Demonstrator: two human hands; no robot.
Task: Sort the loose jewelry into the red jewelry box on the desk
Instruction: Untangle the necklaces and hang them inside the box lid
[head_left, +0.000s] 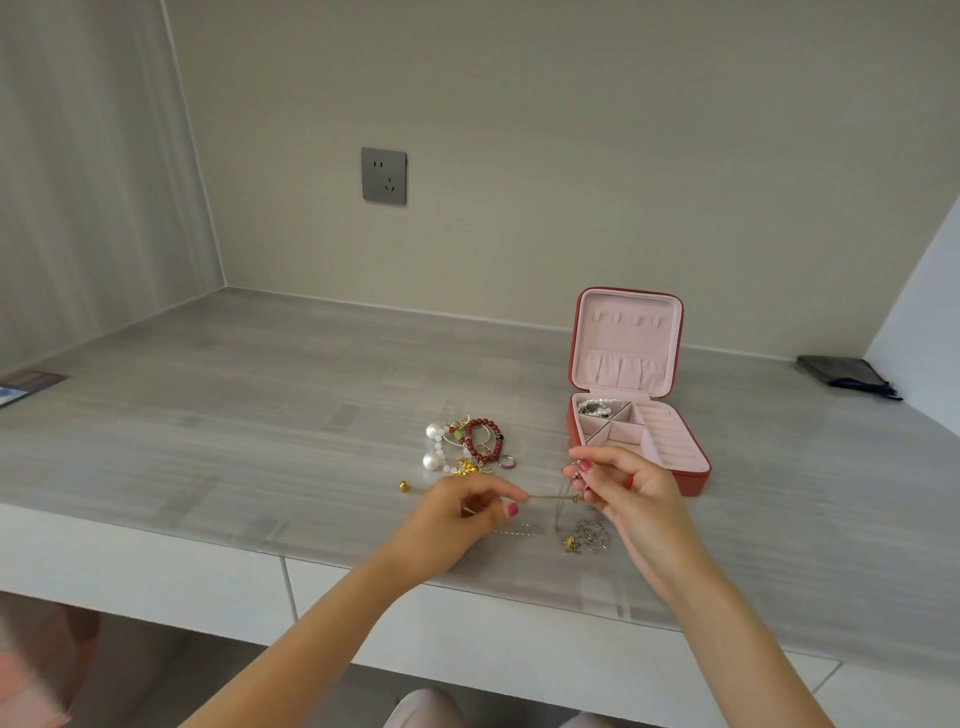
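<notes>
Meanwhile, both hands pinch a gold chain (550, 499) taut above the table (260, 395): left hand (457, 512) and right hand (631, 486) fingers clamped on its ends. Box (688, 475) lies open just behind; loose jewelry (467, 444) sits left of it.

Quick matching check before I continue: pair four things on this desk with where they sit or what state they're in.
Things:
1. red jewelry box
2. pearl bracelet
3. red bead bracelet
4. gold chain

States:
A. stretched between the left hand and right hand
B. in the loose pile on the desk
C. lid upright, open
D. in the box's back-left compartment

Pairs: 1-C, 2-D, 3-B, 4-A
</notes>
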